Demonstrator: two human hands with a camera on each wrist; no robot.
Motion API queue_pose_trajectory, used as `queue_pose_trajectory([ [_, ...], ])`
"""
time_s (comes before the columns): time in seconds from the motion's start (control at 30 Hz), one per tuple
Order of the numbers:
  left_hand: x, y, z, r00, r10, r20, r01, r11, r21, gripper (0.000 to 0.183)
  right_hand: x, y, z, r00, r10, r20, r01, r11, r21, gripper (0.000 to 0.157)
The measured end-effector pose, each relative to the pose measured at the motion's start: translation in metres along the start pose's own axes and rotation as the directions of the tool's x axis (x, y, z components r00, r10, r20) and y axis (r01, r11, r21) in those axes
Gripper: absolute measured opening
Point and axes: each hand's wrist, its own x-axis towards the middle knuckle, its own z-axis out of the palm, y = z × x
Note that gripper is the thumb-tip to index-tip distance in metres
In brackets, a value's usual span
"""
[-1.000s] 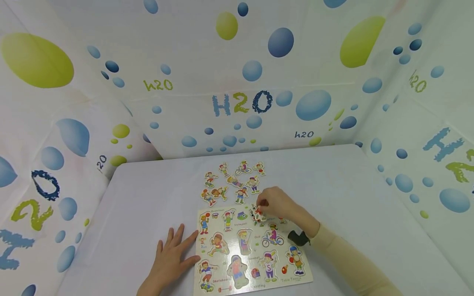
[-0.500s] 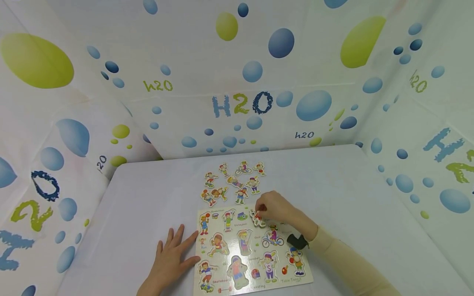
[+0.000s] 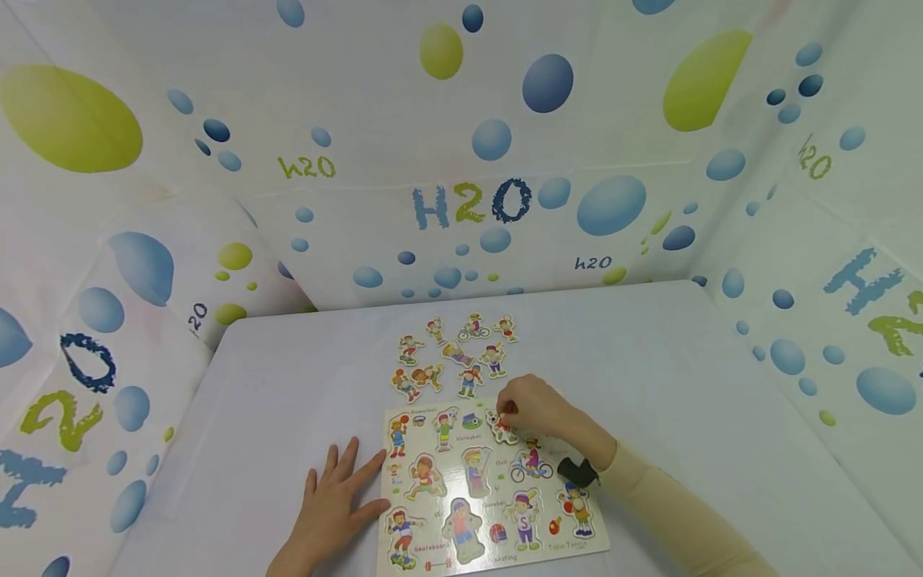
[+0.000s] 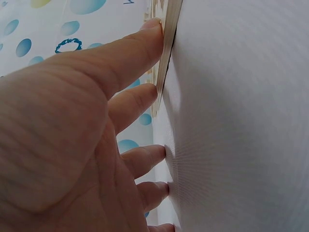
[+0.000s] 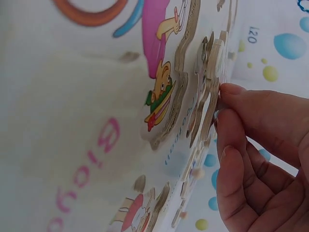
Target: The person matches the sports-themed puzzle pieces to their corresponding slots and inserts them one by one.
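A wooden puzzle board (image 3: 519, 545) printed with sporting children lies on the white table. Between thumb and fingertips, my right hand (image 3: 537, 407) pinches a soccer-player puzzle piece (image 3: 502, 433) by its top. In the right wrist view the puzzle piece (image 5: 211, 92) is seen edge-on, tilted just over its recess; whether it sits fully in cannot be told. My left hand (image 3: 333, 498) lies spread at the board's left side. The left wrist view has the thumb and index fingertip against the board's edge (image 4: 169, 43), with the other fingertips on the cloth.
Several loose puzzle pieces, among them a cyclist piece (image 3: 473, 328) and a skater piece (image 3: 470, 381), lie beyond the board. A dark wrist-worn device (image 3: 578, 472) hangs over the board's right part. Patterned sheets (image 3: 360, 224) enclose the table.
My right hand has come slightly down toward me, bringing the soccer-player puzzle piece from above the board down over its printed spot. My left hand stays put.
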Motion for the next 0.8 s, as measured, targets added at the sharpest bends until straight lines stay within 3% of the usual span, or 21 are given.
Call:
queue_pose_trajectory([
  [0.4, 0.0008, -0.0016, 0.0007, 1.000, -0.012, 0.020, 0.012, 1.000, -0.005, 0.071, 0.0010, -0.0001, 0.0010, 0.999, -0.022, -0.025, 0.022, 1.000, -0.016, 0.012],
  [0.8, -0.0002, 0.0010, -0.0010, 1.000, -0.004, -0.001, 0.004, 1.000, -0.006, 0.070, 0.0020, 0.0023, 0.0050, 1.000, -0.016, -0.013, 0.016, 1.000, -0.007, 0.012],
])
